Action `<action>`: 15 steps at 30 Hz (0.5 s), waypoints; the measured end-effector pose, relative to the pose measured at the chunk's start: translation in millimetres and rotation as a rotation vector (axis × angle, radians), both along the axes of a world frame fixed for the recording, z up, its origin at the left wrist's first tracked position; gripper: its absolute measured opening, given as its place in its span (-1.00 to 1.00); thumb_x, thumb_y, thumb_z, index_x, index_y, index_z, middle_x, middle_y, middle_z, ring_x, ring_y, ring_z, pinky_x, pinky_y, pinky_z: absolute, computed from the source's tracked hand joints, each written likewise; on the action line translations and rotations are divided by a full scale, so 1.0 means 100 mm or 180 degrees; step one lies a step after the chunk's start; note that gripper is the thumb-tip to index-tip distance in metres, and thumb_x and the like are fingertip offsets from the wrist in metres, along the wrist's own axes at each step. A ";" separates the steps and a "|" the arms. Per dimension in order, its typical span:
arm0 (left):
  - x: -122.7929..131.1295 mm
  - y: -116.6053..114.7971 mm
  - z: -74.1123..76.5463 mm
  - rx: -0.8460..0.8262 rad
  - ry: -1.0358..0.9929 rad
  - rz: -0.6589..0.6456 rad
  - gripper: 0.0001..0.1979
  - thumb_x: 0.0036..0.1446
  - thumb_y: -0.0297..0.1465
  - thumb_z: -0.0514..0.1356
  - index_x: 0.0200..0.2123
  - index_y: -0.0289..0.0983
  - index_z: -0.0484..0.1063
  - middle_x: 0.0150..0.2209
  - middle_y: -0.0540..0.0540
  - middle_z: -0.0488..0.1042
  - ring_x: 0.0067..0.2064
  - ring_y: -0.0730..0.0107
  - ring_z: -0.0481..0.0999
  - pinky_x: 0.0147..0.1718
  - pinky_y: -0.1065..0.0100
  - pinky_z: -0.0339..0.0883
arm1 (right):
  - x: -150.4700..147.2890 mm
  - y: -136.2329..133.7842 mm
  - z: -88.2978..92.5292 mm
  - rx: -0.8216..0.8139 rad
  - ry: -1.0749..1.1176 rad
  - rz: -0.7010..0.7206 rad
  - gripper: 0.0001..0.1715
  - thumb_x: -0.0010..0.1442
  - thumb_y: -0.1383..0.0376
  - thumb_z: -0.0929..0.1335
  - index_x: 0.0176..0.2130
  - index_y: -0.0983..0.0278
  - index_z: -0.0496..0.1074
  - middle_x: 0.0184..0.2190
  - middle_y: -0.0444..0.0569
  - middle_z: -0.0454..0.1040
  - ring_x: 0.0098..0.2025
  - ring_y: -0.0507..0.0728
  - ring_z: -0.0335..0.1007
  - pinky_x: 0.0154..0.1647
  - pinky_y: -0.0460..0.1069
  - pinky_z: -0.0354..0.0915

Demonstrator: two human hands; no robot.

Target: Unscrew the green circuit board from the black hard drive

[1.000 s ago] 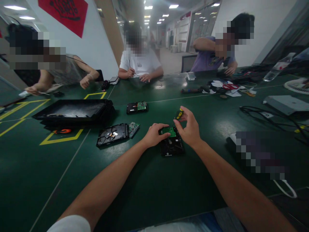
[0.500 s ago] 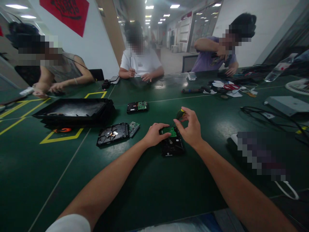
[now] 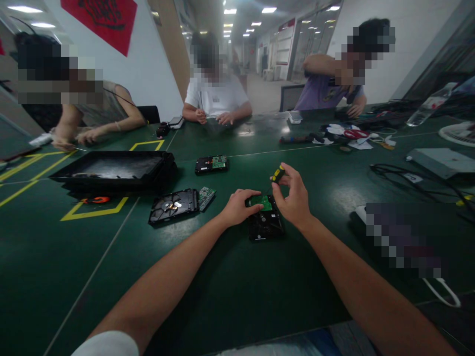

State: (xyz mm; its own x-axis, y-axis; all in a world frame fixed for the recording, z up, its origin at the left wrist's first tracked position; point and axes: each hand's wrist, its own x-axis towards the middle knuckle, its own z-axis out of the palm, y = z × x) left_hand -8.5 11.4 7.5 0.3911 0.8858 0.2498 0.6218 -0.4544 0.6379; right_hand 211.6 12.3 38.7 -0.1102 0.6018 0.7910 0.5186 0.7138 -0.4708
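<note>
A black hard drive (image 3: 265, 227) with a green circuit board (image 3: 265, 201) on top lies on the green table (image 3: 230, 277) in front of me. My left hand (image 3: 241, 205) grips the drive's left side, thumb over the board and fingers along the far edge. Between the thumb and fingers of my right hand (image 3: 293, 193) is a small yellow-and-black screwdriver (image 3: 277, 174), tilted, its shaft pointing down toward the far part of the board. The exact spot its tip meets is too small to make out.
Left of the drive lie another hard drive (image 3: 172, 206) and a loose circuit board (image 3: 206, 198); a third drive (image 3: 211, 164) is farther back. Black trays (image 3: 115, 170) stand at left. Cables (image 3: 397, 175) and a grey box (image 3: 436, 162) are at right. Three people sit across the table.
The screwdriver handle has turned in my right fingers, showing more yellow, and my right hand has shifted very slightly. My left hand stays on the drive.
</note>
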 end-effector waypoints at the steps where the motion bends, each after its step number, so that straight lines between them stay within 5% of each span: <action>1: 0.00 0.00 0.00 0.0005 -0.0009 -0.0005 -0.51 0.27 -0.14 0.35 0.22 -0.11 0.50 0.16 -0.10 0.60 0.17 0.01 0.48 0.20 -0.01 0.33 | 0.00 0.00 0.00 -0.0012 0.0008 0.0006 -0.29 0.39 0.28 0.36 0.41 0.03 0.12 0.20 0.11 0.38 -0.06 0.22 0.56 -0.02 0.23 0.61; 5: 0.00 0.00 -0.01 0.0003 0.0020 0.0018 -0.50 0.26 -0.14 0.35 0.23 -0.10 0.49 0.16 -0.09 0.59 0.16 0.01 0.48 0.20 -0.02 0.33 | 0.01 0.01 -0.01 0.0045 -0.0002 -0.0115 -0.28 0.35 0.23 0.42 0.38 0.01 0.16 0.16 0.10 0.40 -0.10 0.23 0.54 -0.14 0.22 0.62; 11: 0.00 0.00 -0.01 0.0030 0.0003 0.0015 -0.51 0.27 -0.13 0.34 0.22 -0.10 0.50 0.17 -0.10 0.59 0.17 0.00 0.48 0.21 -0.03 0.32 | 0.02 0.01 -0.01 -0.0082 -0.0083 0.0032 -0.25 0.39 0.27 0.36 0.44 -0.01 0.09 0.18 0.09 0.44 -0.07 0.24 0.58 0.02 0.28 0.60; 15: 0.00 0.00 -0.01 0.0016 0.0002 -0.0002 -0.51 0.27 -0.14 0.34 0.23 -0.10 0.49 0.16 -0.10 0.59 0.17 0.00 0.48 0.20 -0.03 0.33 | 0.00 0.00 -0.01 -0.0044 -0.0027 -0.0097 -0.24 0.36 0.25 0.40 0.43 0.01 0.12 0.17 0.10 0.45 -0.12 0.22 0.58 -0.05 0.25 0.62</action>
State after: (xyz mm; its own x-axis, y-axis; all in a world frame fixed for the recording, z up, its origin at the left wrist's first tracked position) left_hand -8.6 11.7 6.6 0.3918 0.8843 0.2539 0.6220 -0.4580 0.6351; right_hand 211.8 12.3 37.4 -0.0984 0.6158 0.7817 0.5440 0.6911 -0.4759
